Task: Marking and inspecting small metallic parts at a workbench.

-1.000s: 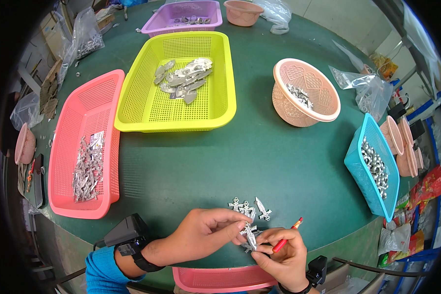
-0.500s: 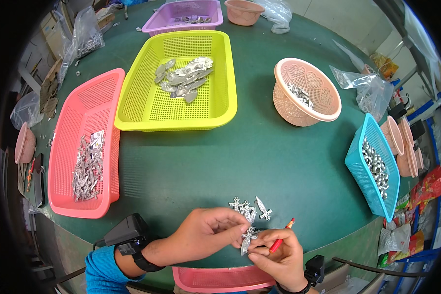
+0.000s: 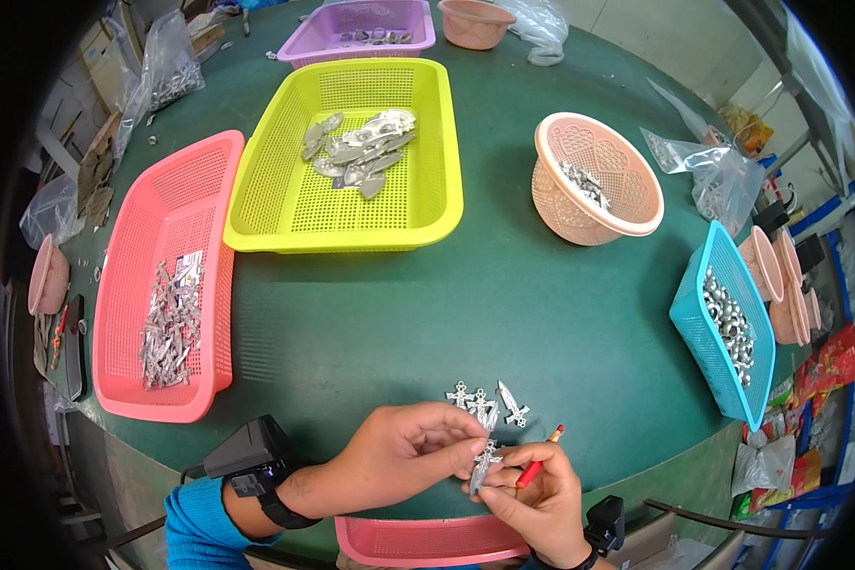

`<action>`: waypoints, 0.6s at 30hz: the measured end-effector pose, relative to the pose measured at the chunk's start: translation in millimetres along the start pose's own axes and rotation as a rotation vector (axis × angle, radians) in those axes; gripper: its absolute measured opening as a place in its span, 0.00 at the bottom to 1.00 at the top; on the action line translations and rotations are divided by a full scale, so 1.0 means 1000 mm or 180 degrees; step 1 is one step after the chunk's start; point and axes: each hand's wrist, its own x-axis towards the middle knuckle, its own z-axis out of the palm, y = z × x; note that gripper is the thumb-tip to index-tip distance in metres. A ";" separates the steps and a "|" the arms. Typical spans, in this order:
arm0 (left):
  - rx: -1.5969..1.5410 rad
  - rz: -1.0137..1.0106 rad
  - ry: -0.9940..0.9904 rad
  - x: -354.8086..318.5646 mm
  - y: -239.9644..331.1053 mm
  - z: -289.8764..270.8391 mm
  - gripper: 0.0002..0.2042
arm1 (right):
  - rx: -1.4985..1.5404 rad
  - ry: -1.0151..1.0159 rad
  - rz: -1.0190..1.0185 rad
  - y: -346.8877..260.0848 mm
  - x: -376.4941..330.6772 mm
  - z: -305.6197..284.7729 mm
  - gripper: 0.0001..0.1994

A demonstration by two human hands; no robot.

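We cannot make out the fine shape of the small metal charm (image 3: 484,464) held between our hands; it is silver, thin and partly covered by fingertips. The near pink basket (image 3: 427,541) at the table's near edge is cut off by the frame and by our wrists. At the far right edge, the plastic bags (image 3: 722,171) and coloured packets (image 3: 826,366) bend toward the rim and their contents are hard to read.

Our left hand (image 3: 404,456) enters from the near left, palm down, thumb and forefinger closed in a pinch on the upper end of the charm. Our right hand (image 3: 537,494) lies just right of it, fingers curled, gripping a red pencil-like tool (image 3: 539,460) and supporting the lower end of the charm. A black wrist device (image 3: 252,461) sits on the left forearm.

A few loose silver charms (image 3: 489,404) lie on the green table (image 3: 465,313) just beyond the hands. Farther off stand a yellow-green basket (image 3: 285,204) with flat silver pieces, a long pink basket (image 3: 128,285) at left, a round peach basket (image 3: 627,185) and a blue basket (image 3: 698,323) at right, and a purple basket (image 3: 318,33) at the far edge.
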 end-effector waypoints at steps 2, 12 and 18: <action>-0.0002 -0.0010 -0.0016 0.000 0.001 0.000 0.07 | -0.0011 -0.0035 0.0019 0.000 -0.001 -0.002 0.14; 0.0303 0.0060 -0.0316 0.001 -0.003 -0.003 0.11 | -0.0041 -0.0010 -0.0131 0.003 -0.002 -0.004 0.14; -0.0011 -0.0048 -0.0349 -0.001 0.000 -0.002 0.10 | 0.0162 -0.0203 -0.0164 0.004 -0.001 -0.008 0.14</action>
